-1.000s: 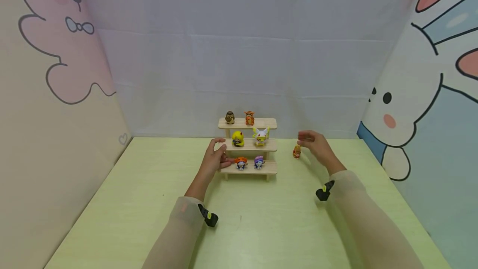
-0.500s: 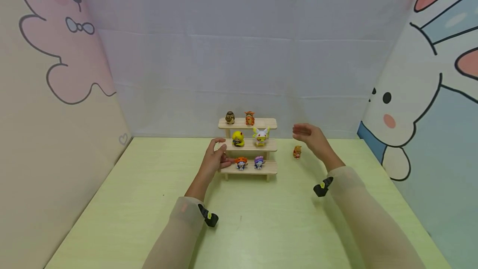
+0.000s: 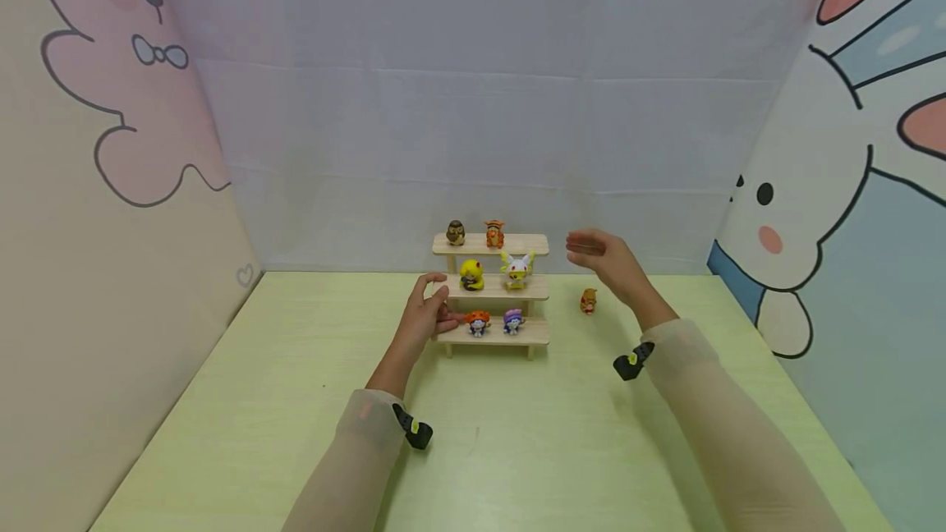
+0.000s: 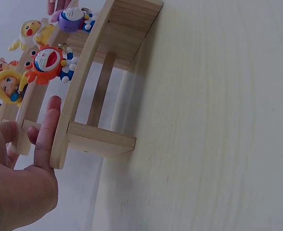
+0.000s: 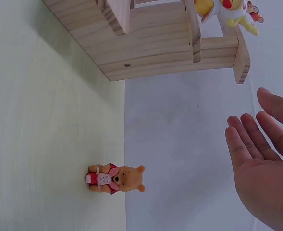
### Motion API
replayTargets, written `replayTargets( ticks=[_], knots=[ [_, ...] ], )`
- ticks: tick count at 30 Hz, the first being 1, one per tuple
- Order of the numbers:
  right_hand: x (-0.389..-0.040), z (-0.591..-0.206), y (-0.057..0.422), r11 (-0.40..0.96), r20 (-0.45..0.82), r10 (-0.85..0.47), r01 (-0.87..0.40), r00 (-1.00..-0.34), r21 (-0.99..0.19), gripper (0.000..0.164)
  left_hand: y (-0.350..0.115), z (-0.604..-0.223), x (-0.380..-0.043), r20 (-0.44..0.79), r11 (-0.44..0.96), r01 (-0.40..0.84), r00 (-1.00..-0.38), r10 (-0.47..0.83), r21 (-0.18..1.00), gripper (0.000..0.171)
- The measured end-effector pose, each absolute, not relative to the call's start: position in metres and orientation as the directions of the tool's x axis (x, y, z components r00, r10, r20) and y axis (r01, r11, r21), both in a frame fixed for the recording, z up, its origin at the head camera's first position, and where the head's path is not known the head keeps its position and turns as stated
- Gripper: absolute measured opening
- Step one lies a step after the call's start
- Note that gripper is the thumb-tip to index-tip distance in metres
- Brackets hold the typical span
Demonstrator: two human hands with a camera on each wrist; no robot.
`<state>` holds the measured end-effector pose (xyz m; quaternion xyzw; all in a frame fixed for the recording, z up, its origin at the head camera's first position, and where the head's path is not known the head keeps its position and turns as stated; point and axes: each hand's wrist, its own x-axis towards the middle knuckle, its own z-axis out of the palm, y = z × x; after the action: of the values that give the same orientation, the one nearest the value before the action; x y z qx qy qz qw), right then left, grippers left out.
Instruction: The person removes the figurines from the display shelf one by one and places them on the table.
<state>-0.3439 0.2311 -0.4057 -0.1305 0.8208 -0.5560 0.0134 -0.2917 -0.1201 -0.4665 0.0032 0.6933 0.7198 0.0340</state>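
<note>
A three-tier wooden display shelf (image 3: pixel 493 335) stands at the back of the table. My left hand (image 3: pixel 423 314) grips its left end; in the left wrist view one finger (image 4: pixel 47 127) lies along the lowest board beside the orange-hooded figurine (image 4: pixel 47 62). To the shelf's right my right hand (image 3: pixel 608 265) is raised, holding nothing, its fingers (image 5: pixel 249 139) fairly straight and the thumb apart. Below it, a Winnie-the-Pooh figurine (image 3: pixel 588 301) in red stands upright on the table, untouched.
On the top tier are an owl figurine (image 3: pixel 455 233) and a tiger figurine (image 3: pixel 494 234). The middle tier bears a yellow-haired figurine (image 3: pixel 471 274) and a white-eared one (image 3: pixel 516 269). A purple-hatted figurine (image 3: pixel 513 320) is on the bottom tier. A white curtain (image 3: pixel 473 130) hangs behind.
My right hand has risen away from the Winnie-the-Pooh figurine and moved left toward the shelf, leaving the figurine on the table. My left hand has stayed in place.
</note>
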Motion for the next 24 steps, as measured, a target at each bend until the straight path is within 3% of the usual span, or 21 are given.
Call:
replayTargets(
  ticks=[24],
  knots=[
    [-0.349, -0.373, 0.194, 0.306, 0.171, -0.281, -0.257, -0.944, -0.917, 0.052, -0.121, -0.467, -0.293, -0.062, -0.034, -0.064, -0.996, 0.058, 0.997, 0.036]
  ],
)
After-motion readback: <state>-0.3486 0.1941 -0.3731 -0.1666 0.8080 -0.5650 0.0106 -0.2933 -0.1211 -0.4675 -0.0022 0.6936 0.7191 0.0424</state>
